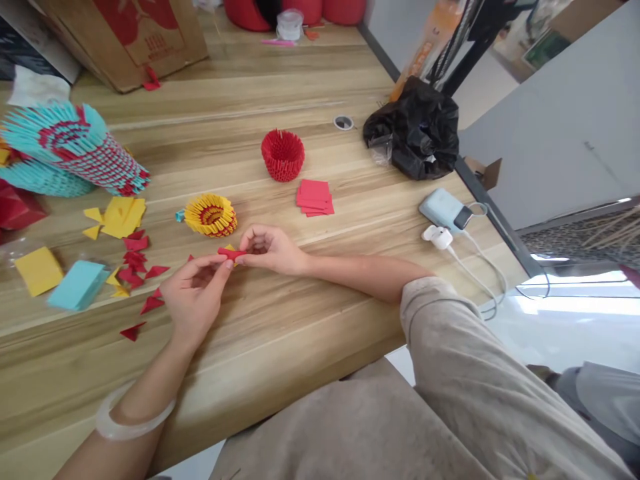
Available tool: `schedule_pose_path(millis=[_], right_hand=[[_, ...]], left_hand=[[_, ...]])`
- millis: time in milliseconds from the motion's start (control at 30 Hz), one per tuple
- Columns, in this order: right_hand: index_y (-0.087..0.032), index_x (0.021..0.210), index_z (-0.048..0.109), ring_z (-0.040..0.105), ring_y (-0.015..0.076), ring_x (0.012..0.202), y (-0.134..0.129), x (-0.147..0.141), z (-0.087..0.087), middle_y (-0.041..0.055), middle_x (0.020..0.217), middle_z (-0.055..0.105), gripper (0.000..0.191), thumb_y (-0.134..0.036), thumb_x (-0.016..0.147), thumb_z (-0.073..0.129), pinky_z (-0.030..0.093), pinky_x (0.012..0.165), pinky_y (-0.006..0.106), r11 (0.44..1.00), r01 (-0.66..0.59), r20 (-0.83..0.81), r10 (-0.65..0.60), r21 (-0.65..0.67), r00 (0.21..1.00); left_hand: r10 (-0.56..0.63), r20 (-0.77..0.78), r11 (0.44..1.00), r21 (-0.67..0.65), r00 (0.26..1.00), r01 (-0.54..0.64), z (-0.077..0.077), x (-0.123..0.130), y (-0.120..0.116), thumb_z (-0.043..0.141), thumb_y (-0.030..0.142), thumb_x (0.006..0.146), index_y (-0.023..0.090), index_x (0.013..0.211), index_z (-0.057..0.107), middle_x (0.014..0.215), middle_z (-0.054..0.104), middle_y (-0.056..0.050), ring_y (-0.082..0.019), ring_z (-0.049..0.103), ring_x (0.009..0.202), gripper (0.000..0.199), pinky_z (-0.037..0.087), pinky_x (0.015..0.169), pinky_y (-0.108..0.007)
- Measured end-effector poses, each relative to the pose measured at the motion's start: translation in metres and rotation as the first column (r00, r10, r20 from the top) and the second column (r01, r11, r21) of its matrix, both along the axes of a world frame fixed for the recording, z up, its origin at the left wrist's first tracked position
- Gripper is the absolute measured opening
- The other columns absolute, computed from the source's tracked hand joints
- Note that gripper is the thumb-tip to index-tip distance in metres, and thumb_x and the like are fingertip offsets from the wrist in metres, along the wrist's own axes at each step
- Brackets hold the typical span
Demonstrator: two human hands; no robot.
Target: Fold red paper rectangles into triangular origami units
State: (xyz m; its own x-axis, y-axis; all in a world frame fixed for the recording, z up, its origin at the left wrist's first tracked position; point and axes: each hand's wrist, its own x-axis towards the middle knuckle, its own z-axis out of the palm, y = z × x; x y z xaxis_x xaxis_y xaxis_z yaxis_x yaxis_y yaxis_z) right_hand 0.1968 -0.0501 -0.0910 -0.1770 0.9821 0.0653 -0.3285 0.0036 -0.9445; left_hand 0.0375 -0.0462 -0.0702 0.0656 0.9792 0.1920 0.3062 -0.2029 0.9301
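A small red paper piece (231, 255) is held between two hands over the bench (310, 320); its long axis is set crosswise, left to right, and it lies right at the fingertips of each grip, neither hand being clearly nearer; by the left hand (193, 297), the near side is pinched between thumb and forefinger; by the right hand (273, 250), the right end is pinched, the other fingers being curled. The left forearm is angled up from the lower left, a pale bangle (120, 430) worn on it; the right forearm is stretched in almost level, its sleeve (435, 300) gathered near the elbow. A bit of yellow paper (229, 247) is glimpsed just behind the red paper piece; whether it is pinched too cannot be told; a yellow-and-red paper bowl (211, 217) is seen just beyond the hands; red paper triangles (134, 260) are strewn to the left.
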Motion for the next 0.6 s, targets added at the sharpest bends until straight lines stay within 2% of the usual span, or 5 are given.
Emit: schedule_pose_path(millis=[100, 233, 367, 433, 600], right_hand=[[-0.017, 0.076, 0.049, 0.053, 0.0050, 0.064, 0.000, 0.000, 0.002, -0.0063, 0.070, 0.056, 0.023, -0.016, 0.071, 0.071, 0.043, 0.061, 0.019, 1.000, -0.005, 0.041, 0.005, -0.003, 0.999], [-0.018, 0.072, 0.045, 0.051, 0.0051, 0.060, 0.000, 0.000, 0.004, -0.0076, 0.065, 0.052, 0.034, -0.028, 0.067, 0.077, 0.041, 0.057, 0.019, 0.999, 0.034, 0.057, -0.034, -0.001, 0.998], [-0.018, 0.070, 0.044, 0.053, 0.0064, 0.060, -0.001, -0.001, 0.006, -0.0073, 0.063, 0.054, 0.043, -0.036, 0.061, 0.081, 0.043, 0.058, 0.020, 0.999, 0.036, 0.054, -0.034, -0.026, 0.998], [-0.018, 0.070, 0.044, 0.054, 0.0067, 0.059, -0.002, -0.002, 0.005, -0.0073, 0.061, 0.054, 0.042, -0.038, 0.061, 0.081, 0.043, 0.058, 0.021, 0.999, 0.028, 0.062, -0.025, -0.038, 0.998], [-0.017, 0.070, 0.048, 0.054, 0.0077, 0.063, -0.001, -0.002, -0.002, -0.0051, 0.066, 0.056, 0.037, -0.037, 0.063, 0.079, 0.045, 0.063, 0.023, 0.998, 0.059, 0.066, -0.059, 0.001, 0.996]], left_hand=[[-0.006, -0.028, 1.000, -0.013, 1.000, 0.006, 0.003, 0.001, -0.001, 0.074, 0.034, 0.064, 0.023, 0.076, 0.070, 0.073, 0.070, -0.002, -0.016, 0.064, 0.063, 0.016, 0.055, 0.061, -0.033], [-0.071, -0.009, 0.992, -0.107, 0.997, 0.069, 0.010, 0.000, -0.005, 0.074, 0.037, 0.065, 0.033, 0.078, 0.069, 0.080, 0.070, -0.003, -0.026, 0.067, 0.076, 0.015, 0.056, 0.072, -0.046], [-0.046, 0.038, 0.987, -0.150, 0.998, 0.051, 0.010, 0.000, -0.005, 0.075, 0.039, 0.063, 0.036, 0.080, 0.068, 0.086, 0.071, -0.005, -0.032, 0.067, 0.087, 0.018, 0.055, 0.079, -0.055], [-0.026, 0.090, 0.985, -0.168, 0.996, 0.041, 0.008, 0.000, -0.003, 0.076, 0.040, 0.062, 0.036, 0.078, 0.067, 0.086, 0.072, -0.006, -0.033, 0.067, 0.089, 0.019, 0.056, 0.080, -0.055], [-0.030, 0.175, 0.981, -0.183, 0.984, 0.063, 0.004, -0.001, 0.000, 0.076, 0.035, 0.063, 0.032, 0.075, 0.068, 0.084, 0.073, -0.002, -0.027, 0.069, 0.085, 0.015, 0.057, 0.078, -0.047]])
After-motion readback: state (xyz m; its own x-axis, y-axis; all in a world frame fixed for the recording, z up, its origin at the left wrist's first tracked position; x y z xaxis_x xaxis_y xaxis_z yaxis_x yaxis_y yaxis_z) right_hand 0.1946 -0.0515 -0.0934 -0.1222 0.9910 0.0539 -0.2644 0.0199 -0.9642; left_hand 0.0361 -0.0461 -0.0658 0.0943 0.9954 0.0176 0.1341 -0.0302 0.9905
